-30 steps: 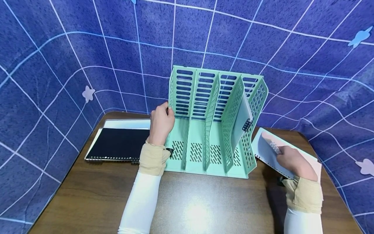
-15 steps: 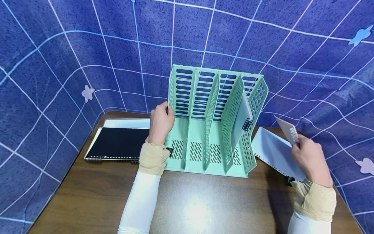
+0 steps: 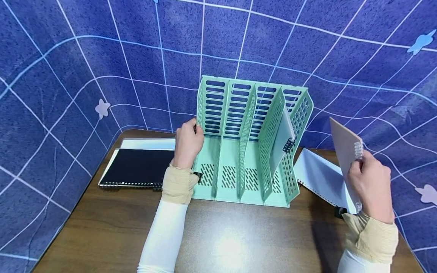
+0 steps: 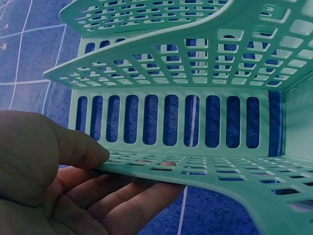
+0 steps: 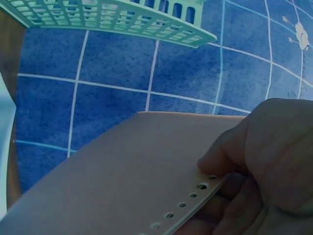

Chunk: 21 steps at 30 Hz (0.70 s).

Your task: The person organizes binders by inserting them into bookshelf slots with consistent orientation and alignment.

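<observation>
A mint-green file rack [image 3: 232, 151] with upright dividers stands on the table. My left hand [image 3: 189, 143] grips its left side panel; in the left wrist view the thumb [image 4: 85, 149] lies on the inner face and the fingers [image 4: 132, 200] behind it. My right hand [image 3: 372, 185] pinches a pinkish-beige notebook [image 3: 343, 148] by its ring-bound edge, holding it upright. A row of punched holes shows along that edge in the right wrist view, on the notebook's cover [image 5: 122, 171]. Under it lies a light-blue notebook [image 3: 321, 178]. Another notebook [image 3: 282, 140] with black rings leans in the rack's rightmost slot.
Left of the rack, a black notebook [image 3: 136, 168] lies on pale ones, with a light-blue sheet or cover [image 3: 146, 143] behind it. The brown wooden table [image 3: 239, 235] ends at a blue gridded curtain [image 3: 153, 76] at the back and sides.
My right hand has lifted the pinkish-beige notebook off the light-blue one and turned it upright, moving right and slightly up. The left hand and the rack have stayed put.
</observation>
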{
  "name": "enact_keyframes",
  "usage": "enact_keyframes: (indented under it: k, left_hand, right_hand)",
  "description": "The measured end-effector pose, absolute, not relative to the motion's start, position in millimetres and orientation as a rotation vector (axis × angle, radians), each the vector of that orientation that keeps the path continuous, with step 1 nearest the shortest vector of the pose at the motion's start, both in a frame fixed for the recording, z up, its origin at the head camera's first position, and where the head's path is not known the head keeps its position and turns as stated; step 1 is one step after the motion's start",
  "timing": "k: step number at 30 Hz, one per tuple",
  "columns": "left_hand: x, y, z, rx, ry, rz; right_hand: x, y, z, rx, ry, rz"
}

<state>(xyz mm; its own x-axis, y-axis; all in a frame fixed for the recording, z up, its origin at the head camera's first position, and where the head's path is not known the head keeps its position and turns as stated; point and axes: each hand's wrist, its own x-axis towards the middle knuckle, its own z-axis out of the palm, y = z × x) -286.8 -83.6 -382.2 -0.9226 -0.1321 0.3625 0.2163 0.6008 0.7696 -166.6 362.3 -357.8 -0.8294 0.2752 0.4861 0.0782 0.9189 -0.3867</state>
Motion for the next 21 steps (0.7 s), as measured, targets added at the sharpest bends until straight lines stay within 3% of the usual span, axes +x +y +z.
enact_keyframes:
  k: [21]
  left_hand:
    - [-289.9, -82.8, -382.1, -0.070, -2.444, -1.215]
  right_hand:
    - [-153.5, 335.1, -333.1, -0.361, -2.224, 0.592]
